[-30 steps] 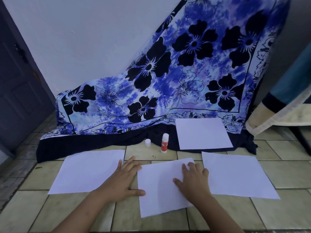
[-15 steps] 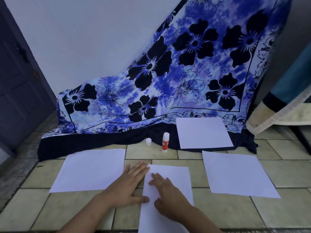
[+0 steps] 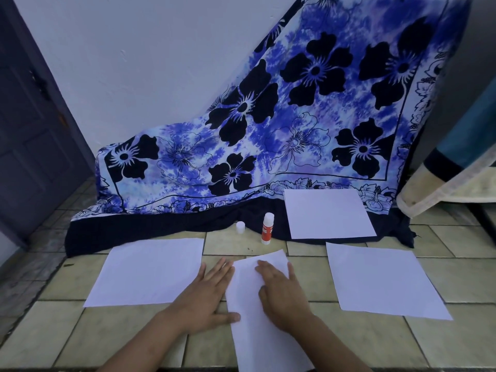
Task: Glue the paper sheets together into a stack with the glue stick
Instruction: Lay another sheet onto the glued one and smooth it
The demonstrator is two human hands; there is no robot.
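Head view: left hand [image 3: 206, 296] and right hand [image 3: 281, 296] lie flat, fingers straight, holding nothing. Right hand presses the centre sheet [image 3: 257, 342]; left hand rests at its left edge. Glue stick [image 3: 267, 228] stands uncapped beyond it. Risk: uneven pressure may skew or crease the sheet.

Floor [image 3: 134, 331]: pale beige-green tiles, dark grout. On it:
- three white paper sheets in a row, all apart: left sheet [image 3: 147, 272], centre sheet [image 3: 257, 331] set askew, right sheet [image 3: 383, 280]
- red-and-white glue stick [image 3: 267, 228], upright behind the centre sheet
- small white cap [image 3: 240, 227] just left of it, at the cloth's edge
- dark hem of a blue floral cloth [image 3: 161, 232], bearing a fourth sheet [image 3: 327, 213]
- left hand [image 3: 206, 294], flat between left and centre sheets
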